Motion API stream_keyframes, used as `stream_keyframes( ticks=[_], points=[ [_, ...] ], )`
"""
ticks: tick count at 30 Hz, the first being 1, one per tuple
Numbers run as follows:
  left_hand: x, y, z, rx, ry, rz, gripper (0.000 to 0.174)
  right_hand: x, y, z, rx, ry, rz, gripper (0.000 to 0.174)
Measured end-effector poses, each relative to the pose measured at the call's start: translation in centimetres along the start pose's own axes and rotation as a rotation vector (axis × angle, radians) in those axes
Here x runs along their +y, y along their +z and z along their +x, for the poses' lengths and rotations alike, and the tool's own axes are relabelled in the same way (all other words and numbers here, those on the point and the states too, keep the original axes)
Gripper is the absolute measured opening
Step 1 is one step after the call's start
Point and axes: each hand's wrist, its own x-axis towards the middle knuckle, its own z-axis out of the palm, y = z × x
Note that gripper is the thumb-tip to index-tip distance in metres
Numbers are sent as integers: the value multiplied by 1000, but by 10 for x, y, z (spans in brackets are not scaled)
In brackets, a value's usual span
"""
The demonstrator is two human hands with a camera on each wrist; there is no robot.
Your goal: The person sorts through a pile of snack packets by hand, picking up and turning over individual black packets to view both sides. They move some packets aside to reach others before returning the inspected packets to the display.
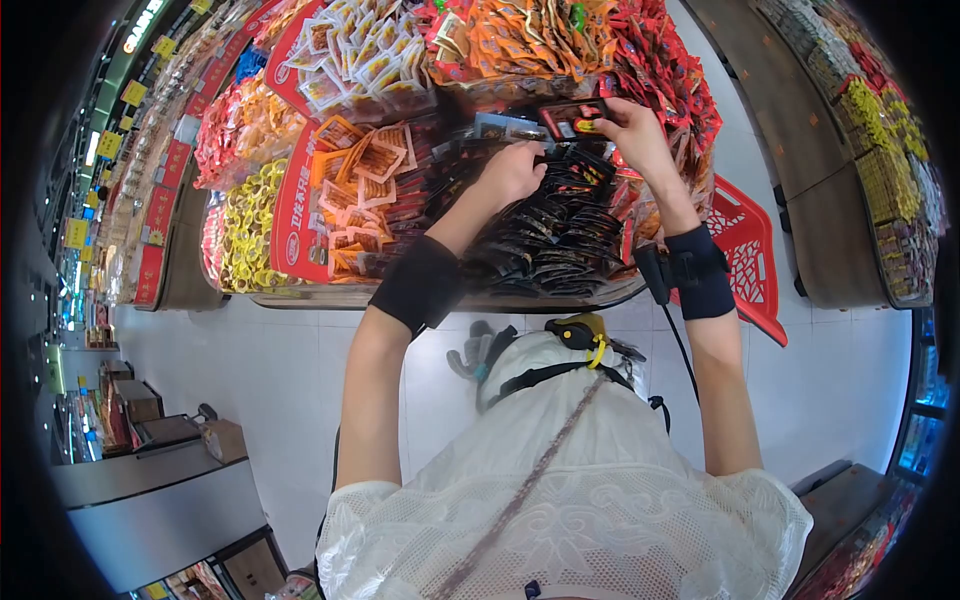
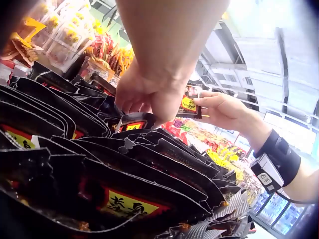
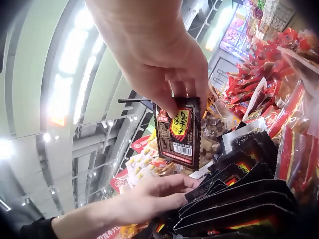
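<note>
My right hand (image 1: 640, 140) pinches a small black snack packet (image 3: 178, 130) by its top edge between thumb and fingers. The packet hangs upright, its front printed with a yellow-and-red label and a barcode. Lower and to the left, my left hand (image 1: 513, 174) is down among the black packets (image 1: 560, 225), which stand packed in rows. In the left wrist view its fingers curl at the top of a black packet (image 2: 135, 123) with a yellow label. Seen from the right wrist, the left thumb and fingers (image 3: 172, 186) close on the edge of the row.
Orange-backed packets (image 1: 365, 165) lie left of the black ones, beside a red printed divider (image 1: 295, 215). White packets (image 1: 365, 55), orange packets (image 1: 530, 40) and red packets (image 1: 665, 75) fill the back. A red basket (image 1: 742, 250) stands right of the display; shelves line both sides.
</note>
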Motion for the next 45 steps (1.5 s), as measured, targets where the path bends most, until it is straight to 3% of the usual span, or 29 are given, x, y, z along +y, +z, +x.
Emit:
stream_keyframes(
  ticks=[3,13,18,24,27,39,42,45],
  points=[
    [10,-7,-8,-83,-5,-5,24,0,9,5,-59,-40,-56,23],
    [11,-7,-26,-10,139,-20,19,-6,36,22,-276,-78,-402,22],
    [9,-7,-24,-37,127,-5,18,-3,52,22,-367,-158,-511,23],
    [11,-9,-25,-31,143,-21,18,6,68,21,-325,-186,-477,20],
    [7,-6,-24,-32,156,-41,20,-8,60,15,-431,-41,-661,21],
    [2,-4,-23,62,105,-98,29,14,59,18,-343,-107,-462,19],
    [2,-8,-25,80,109,-97,28,12,35,31,-219,-77,-366,17],
    [15,-21,-26,103,85,-69,27,14,-2,38,-62,-31,-478,17]
  ],
)
